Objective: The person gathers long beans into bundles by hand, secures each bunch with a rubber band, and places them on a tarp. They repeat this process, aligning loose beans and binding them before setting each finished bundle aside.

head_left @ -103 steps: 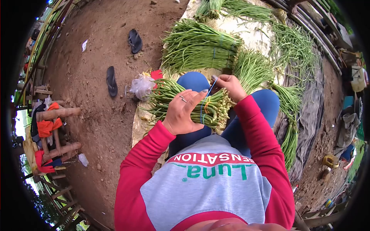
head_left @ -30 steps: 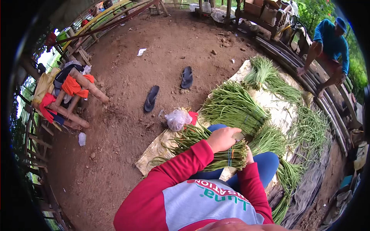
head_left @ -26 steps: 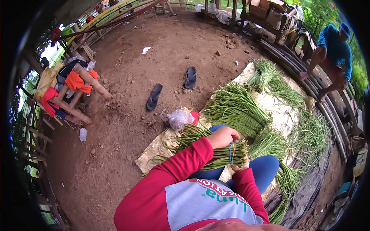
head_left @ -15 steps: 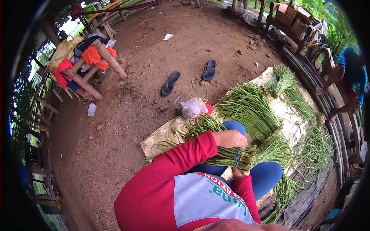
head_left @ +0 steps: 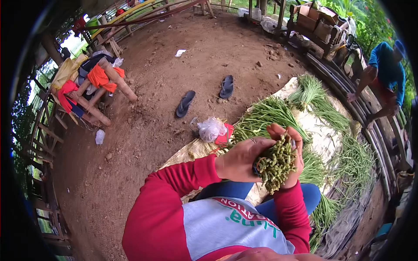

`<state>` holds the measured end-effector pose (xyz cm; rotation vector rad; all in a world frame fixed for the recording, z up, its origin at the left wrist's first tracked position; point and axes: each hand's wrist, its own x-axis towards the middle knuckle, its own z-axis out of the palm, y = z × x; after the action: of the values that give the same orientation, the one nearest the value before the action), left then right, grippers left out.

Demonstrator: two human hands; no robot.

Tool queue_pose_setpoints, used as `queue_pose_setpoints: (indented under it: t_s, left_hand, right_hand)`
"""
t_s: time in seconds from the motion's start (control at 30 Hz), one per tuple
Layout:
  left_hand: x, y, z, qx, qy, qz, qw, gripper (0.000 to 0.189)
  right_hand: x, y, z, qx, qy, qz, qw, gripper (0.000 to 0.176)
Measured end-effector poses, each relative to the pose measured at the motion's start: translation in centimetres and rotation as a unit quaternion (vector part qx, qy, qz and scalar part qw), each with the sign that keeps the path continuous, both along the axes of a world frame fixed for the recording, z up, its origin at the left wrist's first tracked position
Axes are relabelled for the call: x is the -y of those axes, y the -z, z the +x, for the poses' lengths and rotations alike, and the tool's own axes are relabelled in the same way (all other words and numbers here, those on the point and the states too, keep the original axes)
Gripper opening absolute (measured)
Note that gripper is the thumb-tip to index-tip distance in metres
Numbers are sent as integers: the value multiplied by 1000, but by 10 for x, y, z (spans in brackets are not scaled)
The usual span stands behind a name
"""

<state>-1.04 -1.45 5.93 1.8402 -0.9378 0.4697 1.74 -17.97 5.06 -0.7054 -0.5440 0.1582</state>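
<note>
The bundle [head_left: 278, 168] of long beans sits between the two hands, held up off the sheet [head_left: 320, 132] at its near side, over the person's knees. It is tilted so that the stem ends face the person: a tight, knobbly cluster of pale yellow-green tips, some touched with brown, packed into a rough oval and slightly uneven where a few stick out. A blue band [head_left: 257, 167] circles it close behind those ends (only the side by the left hand shows), and the long green bodies are mostly hidden behind the hands. The left hand [head_left: 244, 158] is wrapped around one side of the bundle, and a ring [head_left: 253, 140] shows on one finger. The right hand [head_left: 296, 158] presses along the other side, fingers pointing up and slightly curved against the stems; how far the fingers reach around the back, I cannot tell. On the sheet lie a thick pile [head_left: 270, 114] of beans, a smaller bunch [head_left: 307, 91] at its far end and a loose scatter [head_left: 355, 158] toward its right. A clear plastic bag [head_left: 212, 129] rests by the sheet's left edge, and two dark sandals [head_left: 226, 87] lie on the dirt beyond that edge. Past the sheet's right side, near some poles, another person [head_left: 387, 69] in blue crouches.
</note>
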Motion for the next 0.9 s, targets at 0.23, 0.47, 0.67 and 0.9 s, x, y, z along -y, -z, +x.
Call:
queue_pose_setpoints:
  t_s: [0.23,0.47,0.67,0.9]
  left_hand:
    - [24,-36,13,-14,23,-88,996,96]
    - [61,-24,36,-174,112,-77,975,99]
    - [83,-17,45,-133,102,-169,971,96]
    - [92,-31,46,-349,207,-265,875,86]
  right_hand:
    - [40,-66,2,126,-32,-111,985,135]
    - [92,-35,20,16,-52,-283,957,144]
    - [99,-31,21,138,81,-250,955,129]
    - [104,-23,25,160,150,-245,945,141]
